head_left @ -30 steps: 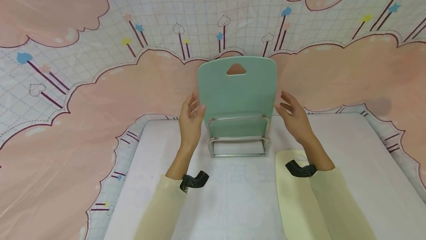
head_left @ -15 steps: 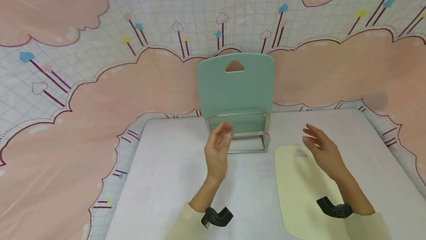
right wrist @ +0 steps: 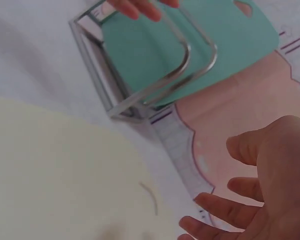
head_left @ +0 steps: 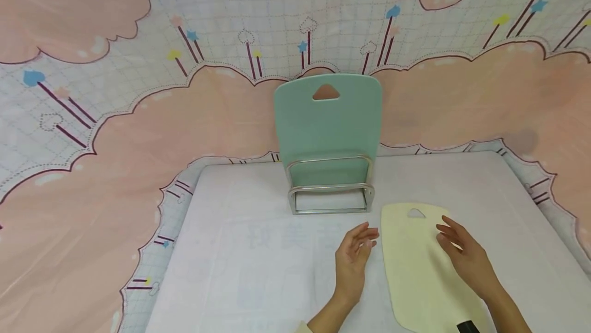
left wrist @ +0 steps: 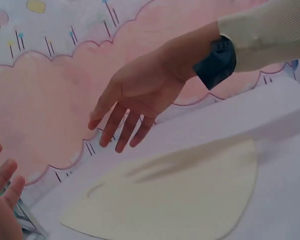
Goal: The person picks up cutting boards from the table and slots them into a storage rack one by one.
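A cream cutting board (head_left: 415, 266) lies flat on the white table, its cut-out handle hole toward the back. Over its right edge hovers my right hand (head_left: 468, 261), fingers loosely bent and holding nothing; its shadow falls on the board. My left hand (head_left: 353, 261) is just left of the same board, fingers relaxed, palm turned inward. Behind them, a green cutting board (head_left: 330, 122) stands upright in a metal wire rack (head_left: 332, 199). In the right wrist view the green board (right wrist: 140, 55) leans in the rack's back slot, and the front slot holds nothing.
The white table (head_left: 249, 271) stretches to both sides of the rack. Behind it hangs a patterned cloth (head_left: 221, 112) with pink clouds. A black wrist camera (left wrist: 217, 62) sits on the right wrist.
Both hands have left the sides of the green board and come back toward the near right, to either side of the cream cutting board. The green board stays standing in the rack.
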Demonstrator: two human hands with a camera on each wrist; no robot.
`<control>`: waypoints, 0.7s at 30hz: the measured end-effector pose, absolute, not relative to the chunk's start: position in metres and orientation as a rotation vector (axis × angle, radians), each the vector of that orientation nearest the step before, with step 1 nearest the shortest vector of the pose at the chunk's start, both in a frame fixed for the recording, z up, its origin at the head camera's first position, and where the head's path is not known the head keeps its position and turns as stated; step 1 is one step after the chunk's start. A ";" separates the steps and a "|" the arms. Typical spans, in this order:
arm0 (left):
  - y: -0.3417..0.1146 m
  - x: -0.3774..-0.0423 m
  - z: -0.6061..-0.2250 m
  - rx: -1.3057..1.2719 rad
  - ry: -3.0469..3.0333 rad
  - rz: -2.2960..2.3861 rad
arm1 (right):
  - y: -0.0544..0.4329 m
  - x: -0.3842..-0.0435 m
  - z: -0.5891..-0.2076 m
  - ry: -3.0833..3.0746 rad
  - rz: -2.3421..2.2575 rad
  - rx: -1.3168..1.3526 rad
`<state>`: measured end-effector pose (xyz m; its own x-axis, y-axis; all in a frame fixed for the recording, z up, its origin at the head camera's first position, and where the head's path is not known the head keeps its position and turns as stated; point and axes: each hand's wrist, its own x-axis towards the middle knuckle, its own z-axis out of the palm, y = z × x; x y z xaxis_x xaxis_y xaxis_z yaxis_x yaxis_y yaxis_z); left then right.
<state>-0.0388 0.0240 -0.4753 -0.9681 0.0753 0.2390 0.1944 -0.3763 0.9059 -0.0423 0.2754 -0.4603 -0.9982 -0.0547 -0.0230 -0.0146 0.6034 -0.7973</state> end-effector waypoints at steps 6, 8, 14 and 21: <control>0.038 -0.029 -0.502 -0.091 -1.958 -2.478 | 0.272 -0.028 -0.485 2.701 -1.382 0.083; 0.044 -0.026 -0.510 0.013 -2.055 -2.479 | 0.273 -0.023 -0.492 2.711 -1.371 0.131; 0.059 -0.024 -0.524 0.238 -2.156 -2.462 | 0.278 -0.014 -0.510 2.769 -1.364 0.262; 0.066 -0.031 -0.529 0.316 -2.215 -2.346 | 0.285 -0.012 -0.520 2.629 -1.385 0.521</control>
<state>-0.0311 0.0663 -0.5286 -0.9761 -0.0606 -0.2089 -0.2051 -0.0635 0.9767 -0.0118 0.2849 -0.5198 -0.9329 0.2424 -0.2665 0.3569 0.5208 -0.7755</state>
